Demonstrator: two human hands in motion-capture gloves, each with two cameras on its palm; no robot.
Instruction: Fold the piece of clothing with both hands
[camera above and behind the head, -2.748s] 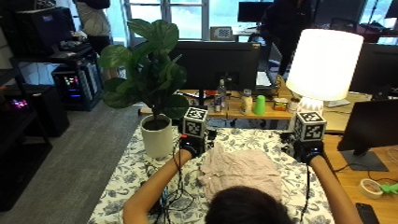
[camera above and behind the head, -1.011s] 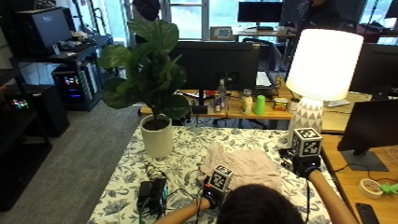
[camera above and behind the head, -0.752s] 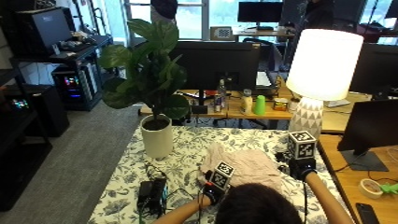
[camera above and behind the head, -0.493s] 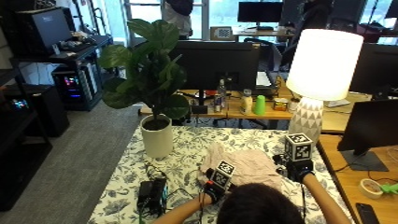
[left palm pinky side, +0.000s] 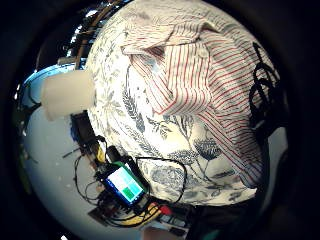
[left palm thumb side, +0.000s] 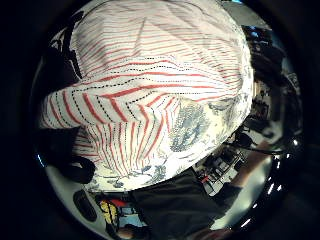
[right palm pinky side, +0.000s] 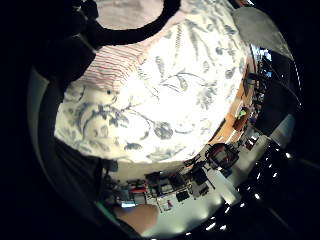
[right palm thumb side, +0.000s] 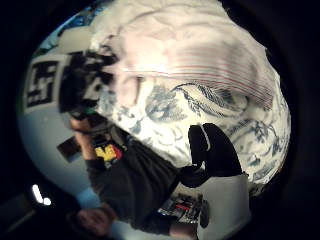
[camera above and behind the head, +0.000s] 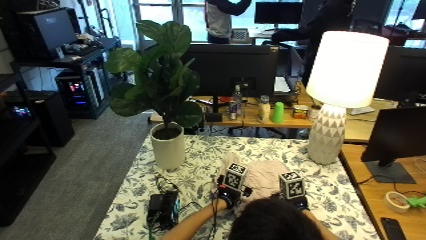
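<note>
The left hand (camera above and behind the head: 229, 196) is seen at the near left edge of the striped shirt (camera above and behind the head: 263, 172), and the right hand (camera above and behind the head: 297, 201) at its near right edge; both are largely hidden under their markers and the person's head (camera above and behind the head: 269, 220), so it cannot be told whether the fingers are spread or pinching cloth. In the left thumb-side palm view the shirt (left palm thumb side: 150, 90) fills most of the frame, close under that palm. A dark gloved finger (right palm thumb side: 212, 150) is shown over the floral cloth in the right thumb-side view, just beside the shirt's hem.

The shirt, white with red stripes, is lain crumpled near the middle of the counter (camera above and behind the head: 200, 155), towards its near edge, on a blue floral tablecloth. No writing can be read.

A white pot (camera above and behind the head: 168, 147) holding a large-leaved plant (camera above and behind the head: 160, 80) is stood at the counter's far left corner, and a lamp (camera above and behind the head: 336, 95) at its far right corner. A dark device (camera above and behind the head: 163, 206) with cables is lain by the near left edge.
</note>
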